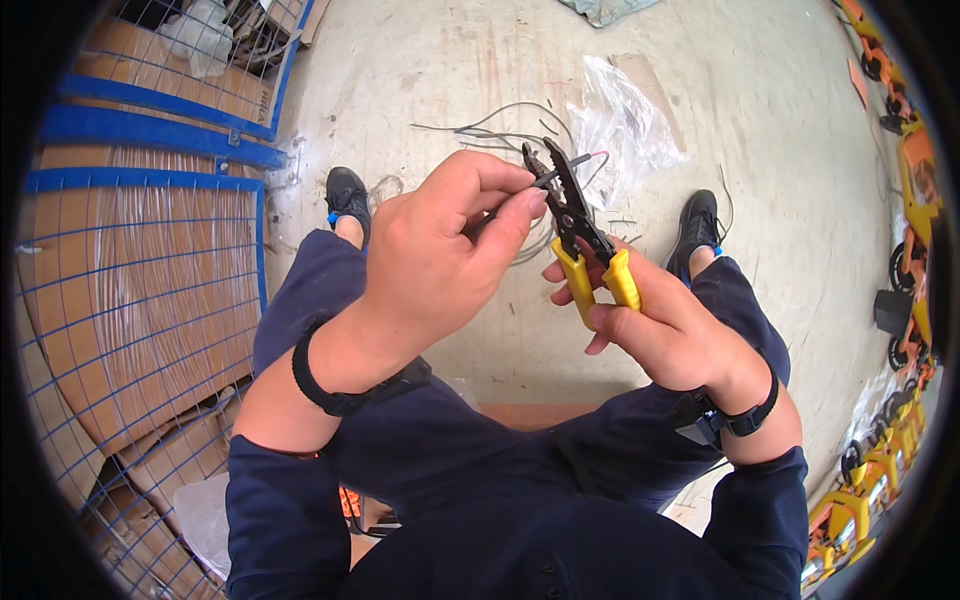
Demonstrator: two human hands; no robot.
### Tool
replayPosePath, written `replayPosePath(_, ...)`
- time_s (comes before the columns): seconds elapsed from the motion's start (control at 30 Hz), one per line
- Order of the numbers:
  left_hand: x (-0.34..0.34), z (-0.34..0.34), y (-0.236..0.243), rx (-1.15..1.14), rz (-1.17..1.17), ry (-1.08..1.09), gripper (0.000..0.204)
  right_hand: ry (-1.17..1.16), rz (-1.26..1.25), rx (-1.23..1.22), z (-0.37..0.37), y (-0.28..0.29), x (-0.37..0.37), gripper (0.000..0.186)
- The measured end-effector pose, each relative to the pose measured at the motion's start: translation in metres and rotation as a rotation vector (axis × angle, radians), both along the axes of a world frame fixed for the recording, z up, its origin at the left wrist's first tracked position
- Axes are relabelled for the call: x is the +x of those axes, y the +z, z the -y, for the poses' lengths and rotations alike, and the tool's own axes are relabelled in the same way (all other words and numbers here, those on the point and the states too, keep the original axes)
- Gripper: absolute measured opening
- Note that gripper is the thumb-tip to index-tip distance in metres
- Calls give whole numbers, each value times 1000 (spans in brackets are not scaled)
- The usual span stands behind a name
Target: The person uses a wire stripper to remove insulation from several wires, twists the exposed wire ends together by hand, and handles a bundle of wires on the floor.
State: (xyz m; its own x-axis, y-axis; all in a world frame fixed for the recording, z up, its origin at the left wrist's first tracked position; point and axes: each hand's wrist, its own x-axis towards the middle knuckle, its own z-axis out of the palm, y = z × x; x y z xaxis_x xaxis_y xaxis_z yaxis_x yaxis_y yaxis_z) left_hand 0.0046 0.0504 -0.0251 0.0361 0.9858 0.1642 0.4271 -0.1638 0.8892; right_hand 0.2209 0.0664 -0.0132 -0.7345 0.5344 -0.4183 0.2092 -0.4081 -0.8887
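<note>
My right hand (655, 315) is closed around the yellow handles of a wire stripper (573, 215), its black jaws pointing up and away from me. Between my left thumb and forefinger is the end of a dark cable (547, 179), pinched close to the jaws. The cable passes across the jaws, and a thin reddish wire (600, 155) shows beyond them on the right. My left hand (450, 235) is closed, its other fingers curled in. Whether the blades bite into the cable I cannot tell.
Loose dark cables (490, 130) and short offcuts lie on the concrete floor beyond my hands, beside a clear plastic sheet (622, 125). A blue wire-mesh cage (150, 180) with wrapped cardboard stands at left. Yellow and orange wheeled equipment (915, 190) lines the right edge.
</note>
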Motion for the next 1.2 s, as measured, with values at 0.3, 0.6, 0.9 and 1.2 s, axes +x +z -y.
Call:
replayPosePath(0.3, -3, 0, 1, -39, -47, -21, 13, 2, 77, 221, 0, -2, 2, 62)
replayPosePath(0.6, -10, -2, 3, -153, 177, -110, 21, -55, 83, 236, -5, 2, 5, 64)
replayPosePath(0.9, -10, -3, 9, -200, 124, -84, 13, -60, 200, 647, -8, -9, 9, 55)
replayPosePath(1.2, -10, -3, 4, -121, 87, -107, 20, -84, 135, 604, -7, -16, 9, 56)
